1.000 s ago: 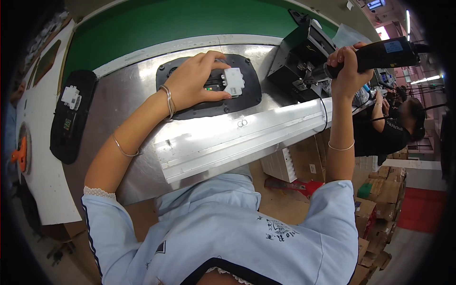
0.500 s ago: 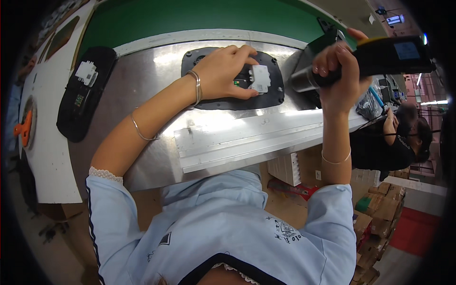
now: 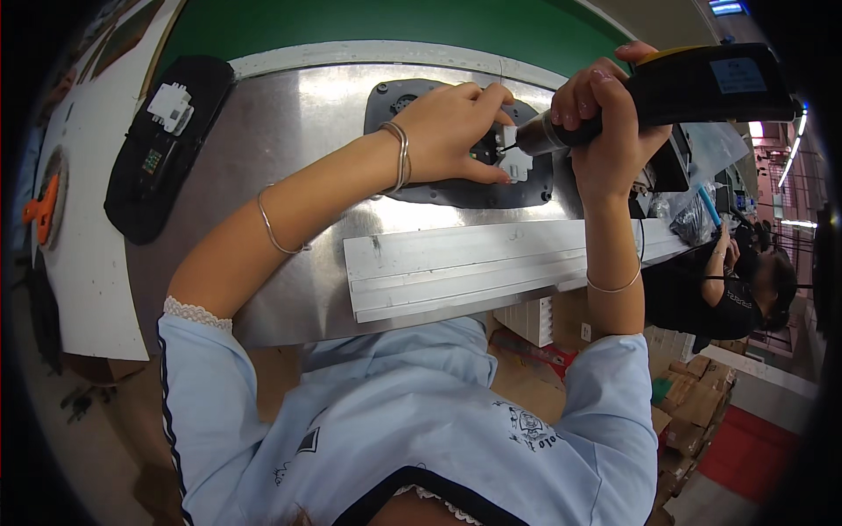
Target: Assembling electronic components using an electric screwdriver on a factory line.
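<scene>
My left hand (image 3: 447, 131) rests over a dark oval plastic panel (image 3: 456, 191) on the metal bench. Its thumb and fingers grip a small white plastic module (image 3: 516, 167) from its near and far sides. My right hand (image 3: 611, 131) is wrapped round a black and yellow power screwdriver (image 3: 697, 92), held nearly level. The tool's nose points left, and its thin bit reaches the module beside my left fingertips. Whether the bit sits in a screw is too small to tell.
A second dark panel (image 3: 136, 206) with a white module (image 3: 171, 110) lies at the left. A pale metal bar (image 3: 465, 263) runs along the bench's near edge. Farther left is an orange clamp-like piece (image 3: 39, 210). Another person (image 3: 719, 289) sits at the right, near a plastic bag (image 3: 693, 219).
The screwdriver has come left and its bit now meets the white module. My left hand still grips the module. The whole view has shifted slightly.
</scene>
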`<state>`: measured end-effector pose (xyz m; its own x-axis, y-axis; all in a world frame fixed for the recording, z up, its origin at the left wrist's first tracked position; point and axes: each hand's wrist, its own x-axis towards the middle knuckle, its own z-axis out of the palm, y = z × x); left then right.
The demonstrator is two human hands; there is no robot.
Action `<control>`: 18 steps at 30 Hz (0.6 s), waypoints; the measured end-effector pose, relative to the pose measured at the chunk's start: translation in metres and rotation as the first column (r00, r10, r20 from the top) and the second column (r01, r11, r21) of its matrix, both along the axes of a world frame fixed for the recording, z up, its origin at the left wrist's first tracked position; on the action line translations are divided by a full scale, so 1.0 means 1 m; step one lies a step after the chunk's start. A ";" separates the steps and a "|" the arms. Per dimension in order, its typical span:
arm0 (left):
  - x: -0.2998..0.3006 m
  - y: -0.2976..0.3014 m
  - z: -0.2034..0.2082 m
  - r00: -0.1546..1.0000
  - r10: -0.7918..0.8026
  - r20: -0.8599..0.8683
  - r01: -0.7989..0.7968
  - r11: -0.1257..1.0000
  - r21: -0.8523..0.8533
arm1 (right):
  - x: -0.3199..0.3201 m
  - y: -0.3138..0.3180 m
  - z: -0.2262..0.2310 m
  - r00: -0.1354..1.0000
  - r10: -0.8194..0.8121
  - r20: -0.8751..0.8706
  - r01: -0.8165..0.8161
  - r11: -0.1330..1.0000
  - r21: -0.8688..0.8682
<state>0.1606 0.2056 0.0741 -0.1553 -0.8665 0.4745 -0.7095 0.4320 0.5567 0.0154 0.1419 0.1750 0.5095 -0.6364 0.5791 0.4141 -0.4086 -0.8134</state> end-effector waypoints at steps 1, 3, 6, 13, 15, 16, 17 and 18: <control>0.000 0.000 0.001 1.000 0.002 -0.001 -0.002 1.000 0.004 | 0.000 -0.001 -0.001 1.000 0.002 -0.001 -0.002 1.000 0.004; 0.001 0.000 0.003 1.000 -0.004 0.007 0.004 1.000 0.014 | -0.001 -0.003 -0.003 1.000 0.020 0.004 -0.020 1.000 0.002; 0.000 -0.001 -0.001 1.000 0.002 -0.004 -0.002 1.000 -0.007 | 0.002 0.004 -0.004 0.999 -0.036 -0.011 0.036 0.999 0.015; -0.002 -0.003 0.003 0.999 -0.002 0.039 0.003 1.000 -0.028 | 0.008 0.001 -0.008 0.999 -0.002 -0.037 0.000 0.998 -0.060; -0.003 -0.003 0.007 0.997 0.015 0.070 -0.014 1.000 -0.003 | 0.011 -0.003 -0.006 0.999 0.001 -0.039 -0.003 0.999 -0.047; 0.000 -0.001 0.009 0.996 0.028 0.088 -0.031 0.999 0.027 | 0.015 -0.005 -0.005 0.998 0.002 -0.055 -0.004 1.000 -0.028; 0.003 -0.003 0.005 0.997 0.026 0.071 -0.024 0.999 -0.024 | 0.014 -0.005 -0.004 0.997 -0.006 -0.075 0.004 0.999 -0.034; 0.002 -0.007 0.002 0.998 0.001 0.057 0.001 0.999 -0.035 | 0.010 -0.003 -0.002 0.995 -0.016 -0.094 0.012 0.999 -0.045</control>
